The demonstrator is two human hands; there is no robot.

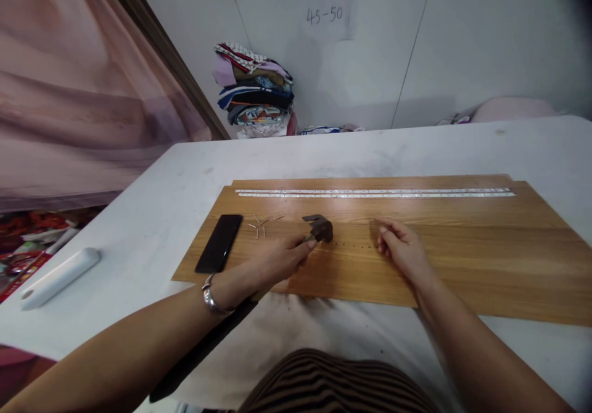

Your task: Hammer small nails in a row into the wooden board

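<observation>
My left hand (282, 259), with a silver bracelet at the wrist, is wrapped round the handle of a claw hammer (322, 228) close under its head. The black grip end runs back beneath my forearm. The hammer head is over a wooden board (462, 259), beside a row of small dark dots or nail heads. To the right of that row, my right hand (400, 246) is closed just above the board, thumb against fingers; what it pinches, if anything, is too small to make out. Several loose nails (258, 226) lie on the board left of the hammer.
A black phone (219, 243) lies on the board's left end. Two long white measuring strips (374, 193) stretch along its far side. On the white table (152, 216), a white oblong object (60, 279) sits at left. Folded clothes (256, 89) are stacked by the wall.
</observation>
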